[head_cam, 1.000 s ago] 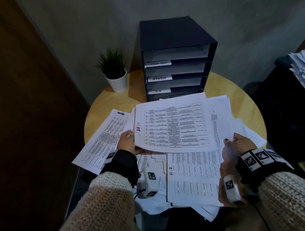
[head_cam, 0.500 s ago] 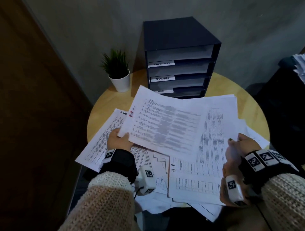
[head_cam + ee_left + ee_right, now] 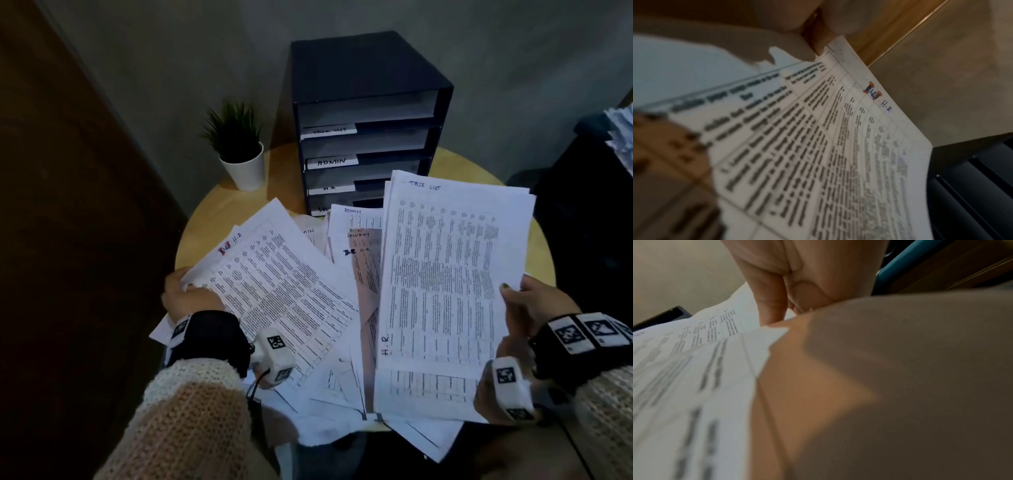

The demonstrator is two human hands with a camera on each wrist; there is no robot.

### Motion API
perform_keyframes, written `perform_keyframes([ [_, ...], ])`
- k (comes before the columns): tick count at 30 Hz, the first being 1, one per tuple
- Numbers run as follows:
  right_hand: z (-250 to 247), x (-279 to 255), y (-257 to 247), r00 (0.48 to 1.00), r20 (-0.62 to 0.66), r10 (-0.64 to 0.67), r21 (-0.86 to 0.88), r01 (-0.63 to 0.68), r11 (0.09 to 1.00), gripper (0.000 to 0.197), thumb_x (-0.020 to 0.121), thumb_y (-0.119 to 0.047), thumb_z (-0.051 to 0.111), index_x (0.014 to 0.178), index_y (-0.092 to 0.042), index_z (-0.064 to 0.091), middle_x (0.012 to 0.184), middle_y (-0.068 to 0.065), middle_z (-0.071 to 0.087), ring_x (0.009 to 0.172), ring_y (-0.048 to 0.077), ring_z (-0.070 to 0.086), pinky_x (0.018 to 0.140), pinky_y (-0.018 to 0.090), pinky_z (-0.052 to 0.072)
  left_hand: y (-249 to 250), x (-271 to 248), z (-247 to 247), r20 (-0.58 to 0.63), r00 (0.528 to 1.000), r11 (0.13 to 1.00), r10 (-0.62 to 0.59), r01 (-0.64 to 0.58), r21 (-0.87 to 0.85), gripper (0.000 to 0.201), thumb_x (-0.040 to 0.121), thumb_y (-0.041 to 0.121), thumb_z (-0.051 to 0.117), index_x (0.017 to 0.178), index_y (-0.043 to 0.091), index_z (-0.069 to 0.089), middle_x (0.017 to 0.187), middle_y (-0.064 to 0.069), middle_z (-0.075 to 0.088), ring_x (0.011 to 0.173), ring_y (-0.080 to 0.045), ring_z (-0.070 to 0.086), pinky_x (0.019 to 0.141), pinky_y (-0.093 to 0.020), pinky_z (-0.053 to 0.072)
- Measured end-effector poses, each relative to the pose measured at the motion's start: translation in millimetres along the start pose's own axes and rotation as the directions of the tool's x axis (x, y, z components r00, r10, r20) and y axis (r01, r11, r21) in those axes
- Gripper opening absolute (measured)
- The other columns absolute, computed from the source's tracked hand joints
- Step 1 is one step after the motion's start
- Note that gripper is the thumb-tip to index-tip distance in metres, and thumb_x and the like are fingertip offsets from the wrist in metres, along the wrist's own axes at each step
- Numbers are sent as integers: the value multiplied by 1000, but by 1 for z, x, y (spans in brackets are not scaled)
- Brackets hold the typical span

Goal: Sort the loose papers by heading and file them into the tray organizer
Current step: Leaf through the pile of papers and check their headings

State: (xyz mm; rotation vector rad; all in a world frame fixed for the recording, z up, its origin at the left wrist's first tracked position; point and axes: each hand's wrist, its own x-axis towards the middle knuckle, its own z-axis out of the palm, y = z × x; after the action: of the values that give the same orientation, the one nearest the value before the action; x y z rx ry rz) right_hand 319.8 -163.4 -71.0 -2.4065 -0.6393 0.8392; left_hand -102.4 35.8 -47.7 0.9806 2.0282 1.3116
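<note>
A dark tray organizer (image 3: 366, 113) stands at the back of the round wooden table (image 3: 226, 212), its shelves labelled, one ADMIN and one H.R. Loose printed papers (image 3: 356, 246) cover the table. My left hand (image 3: 186, 294) pinches the corner of a sheet headed H.R (image 3: 274, 291), seen close in the left wrist view as the H.R sheet (image 3: 838, 146). My right hand (image 3: 527, 308) grips a stack headed TASK LIST (image 3: 445, 281) by its right edge; the right wrist view shows the thumb (image 3: 770, 305) pressed on that stack (image 3: 694, 361).
A small potted plant (image 3: 239, 147) in a white pot sits left of the organizer. A grey wall rises behind. A dark wooden panel (image 3: 61, 205) is at the left. Dark furniture with a paper pile (image 3: 621, 130) stands at the right.
My left hand has swung the H.R sheet off the stack to the left. The right hand has lifted and turned the remaining stack upright, showing the TASK LIST heading and papers underneath.
</note>
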Motion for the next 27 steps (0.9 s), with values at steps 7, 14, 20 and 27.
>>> perform_keyframes([
  [7, 15, -16, -18, 996, 51, -73, -56, 76, 996, 30, 92, -20, 56, 74, 2, 46, 65, 16, 45, 65, 28, 49, 62, 32, 28, 13, -26, 27, 332, 941, 974, 70, 8, -228, 24, 94, 3, 40, 104, 19, 55, 91, -2, 51, 79, -12, 49, 73, -16, 40],
  [14, 22, -14, -19, 996, 43, -81, -60, 84, 995, 38, 92, -18, 56, 63, -11, 32, 68, 18, 41, 68, 24, 45, 65, 33, 25, 24, -104, 66, 547, 831, 985, 99, -2, -174, 31, 97, 2, 45, 127, 2, 51, 95, -5, 60, 86, -8, 59, 66, -7, 38],
  [20, 18, -14, -18, 999, -14, -32, -45, 31, 999, 40, 93, -17, 54, 60, -12, 33, 59, 7, 40, 66, 24, 43, 61, 32, 25, 14, -126, 77, 807, 591, 924, -17, -298, 238, 41, 100, 23, 40, 140, 14, 43, 140, -5, 49, 123, -25, 49, 95, -23, 40],
  [27, 17, -11, -18, 999, -35, -18, 4, 18, 1000, 29, 94, -21, 54, 88, 7, 55, 86, 29, 58, 82, 36, 56, 63, 31, 32, 21, -124, 77, 735, 677, 953, 31, -242, 182, 33, 100, 19, 43, 131, 11, 52, 130, -4, 56, 119, -26, 52, 89, -23, 37],
])
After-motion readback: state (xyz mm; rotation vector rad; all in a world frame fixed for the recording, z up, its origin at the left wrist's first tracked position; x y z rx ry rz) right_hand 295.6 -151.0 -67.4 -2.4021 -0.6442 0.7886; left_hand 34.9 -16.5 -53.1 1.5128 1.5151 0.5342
